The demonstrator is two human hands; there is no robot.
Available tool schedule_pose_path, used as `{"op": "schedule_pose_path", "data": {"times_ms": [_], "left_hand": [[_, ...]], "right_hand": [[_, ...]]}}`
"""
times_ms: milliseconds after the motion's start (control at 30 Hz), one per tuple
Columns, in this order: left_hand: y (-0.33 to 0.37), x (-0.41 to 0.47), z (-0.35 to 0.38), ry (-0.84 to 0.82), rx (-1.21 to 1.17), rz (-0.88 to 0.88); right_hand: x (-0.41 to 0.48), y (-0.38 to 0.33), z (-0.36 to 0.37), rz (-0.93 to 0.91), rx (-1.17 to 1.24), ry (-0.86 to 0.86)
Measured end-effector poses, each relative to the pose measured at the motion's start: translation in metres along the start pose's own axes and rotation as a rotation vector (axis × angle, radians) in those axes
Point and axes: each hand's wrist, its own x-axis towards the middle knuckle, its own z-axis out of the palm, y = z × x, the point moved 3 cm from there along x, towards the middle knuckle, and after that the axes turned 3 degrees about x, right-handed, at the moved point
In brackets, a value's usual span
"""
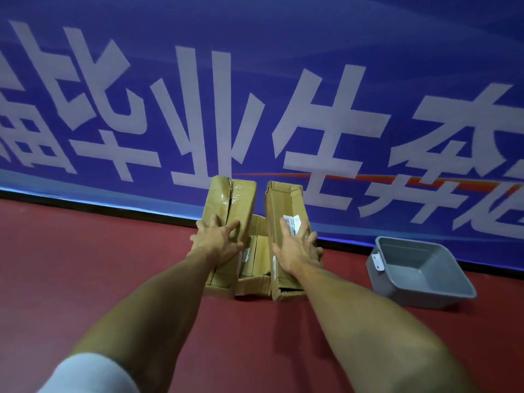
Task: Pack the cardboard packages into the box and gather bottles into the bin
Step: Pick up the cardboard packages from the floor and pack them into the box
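1. Left hand (217, 242) is gripping the taped cardboard package (229, 199).
2. Right hand (296, 246) is clamped on the labelled cardboard package (283, 205).
3. Both stand in the cardboard box (252, 285) on the floor (85, 265), with the grey bin (411, 290) off to the right.

A white sleeve (90, 375) covers the upper part of the left arm (158, 302), plain and soft-looking, its edge blurred. Below it the forearm is bare down to the left grip (218, 245). The right arm (368, 321) is bare along all that shows, as is the right grip (295, 251), slim-fingered; both forearms are lean
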Motion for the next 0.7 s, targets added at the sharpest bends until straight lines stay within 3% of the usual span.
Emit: {"op": "schedule_pose_path", "data": {"times_ms": [433, 700], "left_hand": [[0.033, 0.252, 0.029, -0.064, 0.033, -0.055], [0.016, 0.323, 0.035, -0.1, 0.009, -0.099]], "right_hand": [[0.27, -0.003, 0.015, -0.048, 0.054, -0.119], [0.348, -0.027, 0.02, -0.044, -0.016, -0.115]]}}
